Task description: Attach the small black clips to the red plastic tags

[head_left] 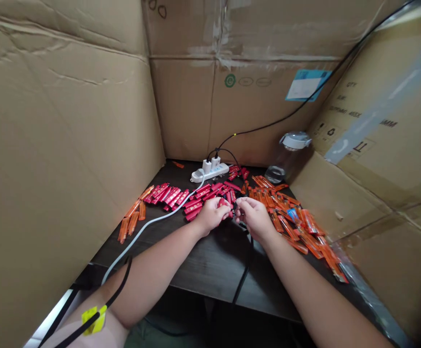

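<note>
Just above the front of the dark table, my left hand (pixel 212 215) is closed around a red lighter (pixel 224 205), its fingers wrapped over most of it. Close beside it, my right hand (pixel 253 216) has thumb and fingers pinched together at the lighter's right end. Whatever small piece those fingertips grip is too blurred and covered to name. Behind both hands lies a spread of similar red lighters (pixel 193 205), with another row (pixel 167 194) further left. Orange translucent lighters (pixel 286 227) are heaped to the right of my right hand.
A white power strip (pixel 210 172) with plugs sits at the back, its pale cord (pixel 148 223) crossing the left side. A black cable (pixel 245 270) hangs over the front edge. A clear bottle (pixel 283 157) stands back right. Cardboard walls (pixel 185 111) enclose the table (pixel 196 261).
</note>
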Tool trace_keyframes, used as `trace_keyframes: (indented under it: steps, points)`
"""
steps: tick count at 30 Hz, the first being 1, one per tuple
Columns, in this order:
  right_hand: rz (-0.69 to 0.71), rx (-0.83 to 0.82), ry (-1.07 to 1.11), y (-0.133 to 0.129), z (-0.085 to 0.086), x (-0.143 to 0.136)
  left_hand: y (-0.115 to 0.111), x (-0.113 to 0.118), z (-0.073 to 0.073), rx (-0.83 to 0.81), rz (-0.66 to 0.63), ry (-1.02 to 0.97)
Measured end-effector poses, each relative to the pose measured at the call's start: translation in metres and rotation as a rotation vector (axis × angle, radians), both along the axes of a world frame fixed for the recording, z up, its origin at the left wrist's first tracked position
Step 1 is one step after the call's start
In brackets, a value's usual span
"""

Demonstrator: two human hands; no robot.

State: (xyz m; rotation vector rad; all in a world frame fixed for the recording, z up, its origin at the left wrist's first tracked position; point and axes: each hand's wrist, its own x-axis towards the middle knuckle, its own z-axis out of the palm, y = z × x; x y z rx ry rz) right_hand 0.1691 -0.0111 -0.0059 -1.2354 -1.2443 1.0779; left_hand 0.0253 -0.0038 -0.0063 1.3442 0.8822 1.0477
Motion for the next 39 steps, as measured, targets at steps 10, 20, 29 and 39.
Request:
trace_keyframes:
  steps: [10, 20, 29, 39]
  points:
    - [0.051, 0.077, 0.279, -0.010, 0.002, -0.012, -0.002, -0.005, 0.004, -0.128, -0.105, -0.121]
    - [0.012, 0.163, 0.171, -0.010, 0.004, -0.007, -0.001, -0.007, 0.007, -0.184, -0.139, -0.142]
    - [0.122, 0.076, 0.280, -0.008, 0.005, -0.002, -0.001, -0.012, 0.009, -0.273, -0.269, -0.197]
    - [0.281, -0.001, 0.402, -0.010, 0.006, 0.003, -0.002, -0.012, 0.009, -0.238, -0.292, -0.156]
